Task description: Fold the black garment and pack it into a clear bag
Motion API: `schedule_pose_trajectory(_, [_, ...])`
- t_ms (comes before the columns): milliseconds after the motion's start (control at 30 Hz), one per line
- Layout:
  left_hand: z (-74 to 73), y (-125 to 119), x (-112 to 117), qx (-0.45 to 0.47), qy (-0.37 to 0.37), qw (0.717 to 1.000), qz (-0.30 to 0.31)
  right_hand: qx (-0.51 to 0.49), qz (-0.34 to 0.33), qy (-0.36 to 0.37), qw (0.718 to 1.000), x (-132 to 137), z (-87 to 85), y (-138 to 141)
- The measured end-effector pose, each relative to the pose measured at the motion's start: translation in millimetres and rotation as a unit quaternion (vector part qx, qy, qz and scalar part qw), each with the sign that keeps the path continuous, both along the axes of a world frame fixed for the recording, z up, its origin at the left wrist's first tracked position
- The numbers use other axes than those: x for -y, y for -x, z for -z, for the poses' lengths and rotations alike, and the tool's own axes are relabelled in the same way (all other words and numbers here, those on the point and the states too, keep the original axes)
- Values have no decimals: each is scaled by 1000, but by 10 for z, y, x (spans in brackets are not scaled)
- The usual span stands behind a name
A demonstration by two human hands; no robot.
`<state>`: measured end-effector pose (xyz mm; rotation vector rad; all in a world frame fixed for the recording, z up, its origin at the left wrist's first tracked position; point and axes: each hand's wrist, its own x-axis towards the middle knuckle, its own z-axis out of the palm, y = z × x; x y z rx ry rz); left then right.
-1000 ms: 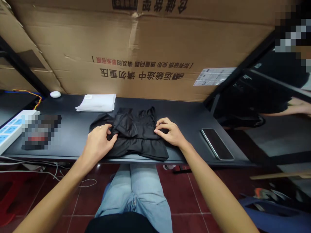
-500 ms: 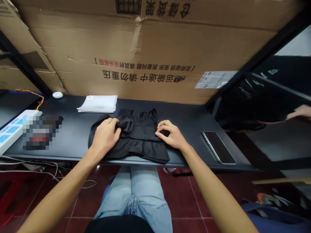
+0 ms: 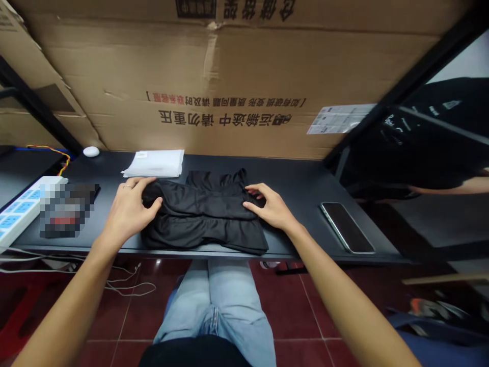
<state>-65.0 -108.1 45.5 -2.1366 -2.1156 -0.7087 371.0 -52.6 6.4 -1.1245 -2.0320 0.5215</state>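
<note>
A black garment (image 3: 206, 214) of soft, slightly shiny cloth lies folded in layers near the front edge of the dark table (image 3: 298, 183). Its far side shows loose, gathered ends. My left hand (image 3: 132, 206), with a ring on one finger, is at the garment's left end; thumb and fingers curl around a bunched bit of cloth. At the right side my right hand (image 3: 269, 206) has its bent fingers and thumb on the garment's edge. The cloth partly hides the fingertips of both hands.
Behind stands a large cardboard box (image 3: 237, 66). A white packet (image 3: 155, 163) and a small white case (image 3: 90, 151) lie at the back left. A power strip (image 3: 26, 204) and a blurred-out item (image 3: 69, 210) are left, a phone (image 3: 347, 228) right. Another person's arm (image 3: 458, 187) shows far right.
My left hand has moved left, from the garment's upper middle to its left end. The bunched fold there now lies flatter and stretched out. My right hand has stayed almost in place.
</note>
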Motion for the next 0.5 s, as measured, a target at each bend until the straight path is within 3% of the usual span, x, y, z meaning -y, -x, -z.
schedule_pose_trajectory(267, [-63, 88, -219, 36, -7, 999, 21, -3, 21, 49, 999, -50, -45, 7])
schedule_pose_trajectory(500, [-89, 274, -101, 77, -67, 991, 84, -23, -1, 61, 998, -46, -220, -34])
